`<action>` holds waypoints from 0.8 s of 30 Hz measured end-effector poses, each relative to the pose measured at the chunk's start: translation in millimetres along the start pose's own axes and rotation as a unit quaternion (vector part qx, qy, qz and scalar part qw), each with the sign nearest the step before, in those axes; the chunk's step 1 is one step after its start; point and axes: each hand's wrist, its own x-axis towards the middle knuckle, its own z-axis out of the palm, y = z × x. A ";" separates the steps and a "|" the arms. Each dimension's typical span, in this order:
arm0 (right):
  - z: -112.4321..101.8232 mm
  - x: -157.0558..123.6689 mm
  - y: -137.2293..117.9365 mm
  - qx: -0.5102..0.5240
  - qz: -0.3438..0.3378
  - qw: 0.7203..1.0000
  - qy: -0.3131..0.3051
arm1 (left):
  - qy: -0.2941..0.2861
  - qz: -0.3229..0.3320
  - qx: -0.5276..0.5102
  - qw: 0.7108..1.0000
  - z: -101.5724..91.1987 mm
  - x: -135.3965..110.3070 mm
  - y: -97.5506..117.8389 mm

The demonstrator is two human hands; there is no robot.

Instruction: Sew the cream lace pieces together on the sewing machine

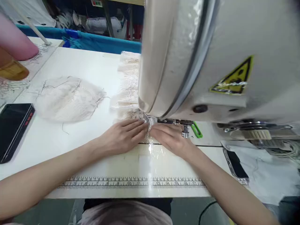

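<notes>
My left hand [124, 136] lies flat on the white table [77, 62], fingers stretched toward a small strip of lace [148, 122] under the sewing machine head [211, 56]. My right hand [171, 137] meets it from the right, fingers extended and pressing the same lace by the presser foot [185, 129]. More cream lace [127, 81] trails away behind the machine. Both hands hold the fabric down at the needle area.
A heap of cream mesh pieces [67, 98] lies at the left. A black device [12, 129] sits at the left edge, a phone [235, 167] at the right. A ruler strip [131, 182] runs along the front edge. A green tool [196, 129] lies beside the presser foot.
</notes>
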 end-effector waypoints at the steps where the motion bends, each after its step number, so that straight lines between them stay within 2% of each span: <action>1: 1.4 0.1 -1.0 -0.003 0.000 1.000 -0.003 | 0.002 -0.013 0.005 1.000 -0.7 -0.4 1.1; 7: 7.8 1.2 -4.9 -0.021 -0.013 1.000 0.018 | 0.001 -0.064 0.018 0.998 -1.7 -1.1 4.0; 16: 10.7 1.2 -3.1 -0.042 0.009 0.999 0.020 | -0.017 -0.085 0.023 0.996 0.8 -1.2 1.5; 24: 15.6 -3.2 0.9 -0.010 0.038 0.999 0.032 | -0.027 -0.101 0.020 0.994 2.6 -1.1 1.9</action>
